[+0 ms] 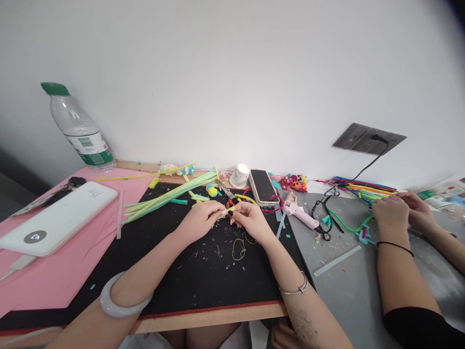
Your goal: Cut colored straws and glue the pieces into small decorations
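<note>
Above the black mat point(203, 281), my left hand point(201, 220) and my right hand point(251, 222) meet fingertip to fingertip. Both pinch a short, pale yellow pipe cleaner point(228, 211), partly covered by the fingers. A small dark spot shows at my right fingertips; I cannot make out what it is. Just beyond the hands lie scissors point(225, 190) with orange-red handles and a small yellow-and-blue fuzzy piece point(211, 190). Long pale green and yellow pipe cleaners point(170, 195) lie in a bundle to the left. Rubber bands point(239, 249) rest on the mat below my right hand.
Along the wall stand a plastic bottle point(82, 131), a paper cup point(240, 175) and a phone point(263, 187). A pink glue gun point(301, 213) lies to the right, near a glue stick point(337, 261). A white power bank point(61, 218) is at left. A co-worker's hands point(390, 213) work at far right.
</note>
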